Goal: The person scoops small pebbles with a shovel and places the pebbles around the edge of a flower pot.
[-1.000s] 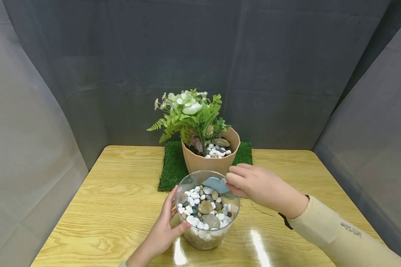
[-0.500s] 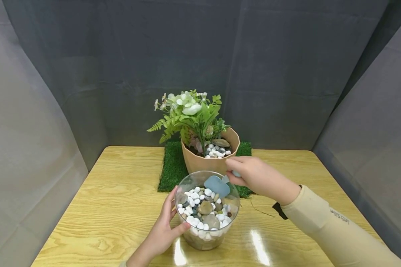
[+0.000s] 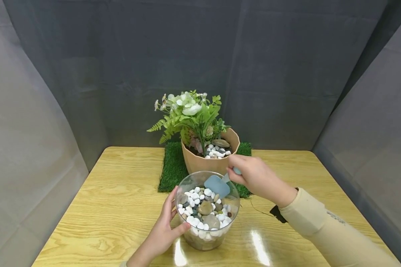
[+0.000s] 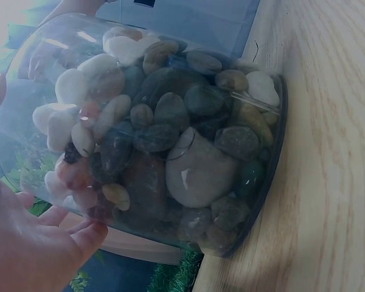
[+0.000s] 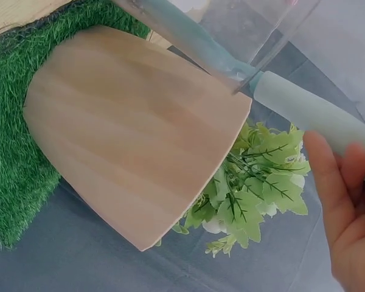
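A light-blue hand trowel point(image 3: 217, 186) slants down into a clear plastic container point(image 3: 203, 243) of pebbles, its blade inside the rim at the far right. My right hand point(image 3: 254, 177) grips the trowel's handle point(image 5: 316, 112) just beyond that rim. My left hand point(image 3: 165, 224) holds the container by its left side, thumb at the near rim. White pebbles point(image 3: 191, 221) with some larger brown and grey stones point(image 3: 205, 207) lie on top. Through the wall, the left wrist view shows grey, green and white stones point(image 4: 201, 167) packed to the base.
A peach planter point(image 3: 200, 163) with artificial flowers and leaves point(image 3: 190, 111) and pebbles stands right behind the container. It sits on a green turf mat point(image 3: 171, 170). The wooden table point(image 3: 113, 207) has dark cloth point(image 3: 137, 74) hung at its back and grey cloth at the sides.
My right hand has risen slightly, tipping the trowel so its handle shows and its blade turns broad side to the head view. The left hand and container keep their place.
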Tool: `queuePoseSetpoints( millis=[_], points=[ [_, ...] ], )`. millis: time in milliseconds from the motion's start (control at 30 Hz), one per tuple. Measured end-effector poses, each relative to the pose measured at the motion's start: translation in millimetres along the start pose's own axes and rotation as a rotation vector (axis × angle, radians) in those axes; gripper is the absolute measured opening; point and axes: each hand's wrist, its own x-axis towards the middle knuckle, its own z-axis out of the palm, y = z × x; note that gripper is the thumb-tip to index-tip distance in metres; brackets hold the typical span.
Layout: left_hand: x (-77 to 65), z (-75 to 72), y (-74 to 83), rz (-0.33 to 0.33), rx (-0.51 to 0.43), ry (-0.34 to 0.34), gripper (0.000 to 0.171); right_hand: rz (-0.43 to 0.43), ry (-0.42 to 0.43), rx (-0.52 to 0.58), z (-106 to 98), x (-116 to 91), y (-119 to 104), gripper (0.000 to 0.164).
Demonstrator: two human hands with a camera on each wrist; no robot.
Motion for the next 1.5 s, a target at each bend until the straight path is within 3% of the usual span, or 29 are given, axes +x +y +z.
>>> queuePoseSetpoints(
  millis=[200, 467, 600, 733, 867, 1000, 1300, 1500],
  points=[
    [0.3, 0.5, -1.2, 0.001, -0.004, -0.001, 0.099, 0.077, 0.031, 0.028, 2, -2, 3, 0.024],
    [0.3, 0.3, -0.7, -0.008, 0.005, -0.001, 0.1, 0.371, 0.011, 0.154, -6, -18, 10, 0.026],
    [-0.2, -0.9, -0.6, -0.021, 0.011, 0.009, 0.1, 0.381, 0.022, 0.124, -7, -24, 10, 0.025],
    [-0.8, -1.6, -1.8, -0.031, 0.022, 0.013, 0.1, 0.277, 0.085, 0.052, -2, -29, 9, 0.025],
    [-1.0, -1.3, -3.1, -0.021, 0.034, 0.01, 0.1, 0.054, 0.151, -0.035, 4, -32, 6, 0.02],
    [-0.6, -0.2, -3.1, -0.001, 0.037, 0.005, 0.1, -0.128, 0.169, -0.071, 7, -28, 1, 0.033],
    [-0.6, -0.3, -1.7, -0.01, 0.024, 0.003, 0.099, -0.369, 0.097, -0.146, 5, -13, -9, 0.033],
    [0.0, -0.7, -2.5, 0.009, 0.02, 0.0, 0.099, -0.443, 0.077, -0.215, 4, -9, -12, 0.03]
  ],
)
